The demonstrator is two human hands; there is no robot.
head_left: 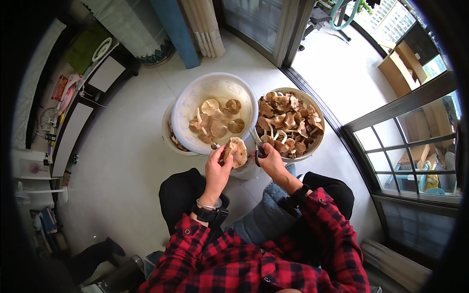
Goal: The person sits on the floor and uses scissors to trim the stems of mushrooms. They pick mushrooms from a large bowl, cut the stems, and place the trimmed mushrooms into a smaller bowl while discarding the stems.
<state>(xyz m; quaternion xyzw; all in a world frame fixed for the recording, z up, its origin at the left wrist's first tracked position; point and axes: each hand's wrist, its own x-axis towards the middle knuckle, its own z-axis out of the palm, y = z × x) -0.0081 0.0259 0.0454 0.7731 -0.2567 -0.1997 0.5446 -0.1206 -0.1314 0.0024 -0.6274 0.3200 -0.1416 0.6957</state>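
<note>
My left hand (215, 175) is closed around a brown mushroom (238, 152), its broad cap facing right and a dark, dirty stem end poking out at the left. In my right hand (275, 166) is a pair of scissors (257, 138), fingers through the black handles and blades pointing up beside the basin rim. Just beyond my hands, a white basin (183, 105) holds water with several mushrooms (218, 129) in it. To its right, a round container (320, 141) is heaped with many untrimmed-looking brown mushrooms (288, 117).
Another container (167, 132) sits partly hidden under the basin's left side. A pale bag (246, 171) lies below my hands. A sliding door frame (312, 93) runs along the right. A low cabinet (73, 132) lines the left, and curtains (202, 29) hang at the back.
</note>
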